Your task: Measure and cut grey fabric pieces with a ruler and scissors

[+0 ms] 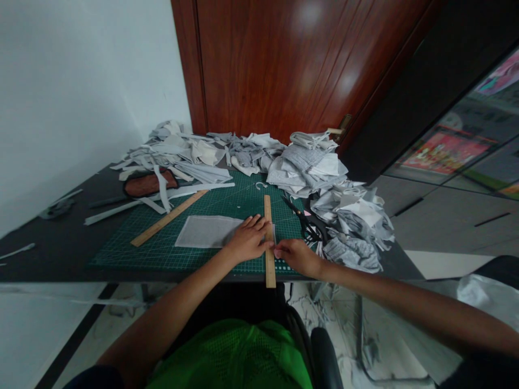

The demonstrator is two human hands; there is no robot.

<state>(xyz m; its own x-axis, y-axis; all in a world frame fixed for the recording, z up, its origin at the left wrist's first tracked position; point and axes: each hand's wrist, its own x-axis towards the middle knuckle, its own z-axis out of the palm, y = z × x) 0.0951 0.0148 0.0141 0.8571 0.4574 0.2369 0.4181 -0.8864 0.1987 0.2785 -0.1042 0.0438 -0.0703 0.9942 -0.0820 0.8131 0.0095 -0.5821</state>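
Observation:
A pale grey, flat rectangular piece of fabric (pixel 206 232) lies on the green cutting mat (pixel 162 258). Across its right end runs a wooden ruler (pixel 270 270), whose near end sticks out past the table edge. My left hand (pixel 250 239) rests flat over the fabric and the ruler, fingers spread. Close against the ruler's right side, my right hand (pixel 295 255) is closed in a pinch; a small pinkish spot shows at its fingertips, too small to name. Black-handled scissors (pixel 304 219) lie beyond my right hand.
A second wooden ruler (pixel 170 218) lies slanted on the left. Fabric scraps (pixel 174 146) heap along the back, and folded grey fabric pieces (pixel 308 165) pile up at the right. A brown pouch-like item (pixel 141 185) sits among the strips. Behind stands a wooden door (pixel 275 65).

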